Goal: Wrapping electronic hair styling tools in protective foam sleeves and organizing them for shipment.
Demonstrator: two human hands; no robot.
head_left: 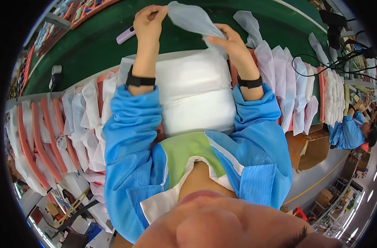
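A translucent white plastic bag (pixel 192 18) is stretched between my hands above the green work surface. My left hand (pixel 150 17) pinches its far left corner between thumb and fingers. With thumb and fingers on its near right part, my right hand (pixel 226 40) grips the same bag. Just below my hands lie two stacks of flat white bags, a far stack (pixel 188 74) and a near stack (pixel 198 109), close in front of my body. Whether anything is inside the held bag I cannot tell.
A pale purple handheld device (pixel 125 35) lies left of my left hand on the green table (pixel 97 53). Pink trays with wrapped white items (pixel 47 136) stand at left; several bagged items (pixel 283 78) line the right. Black cables (pixel 341 62) hang at far right, near another person (pixel 349 130).
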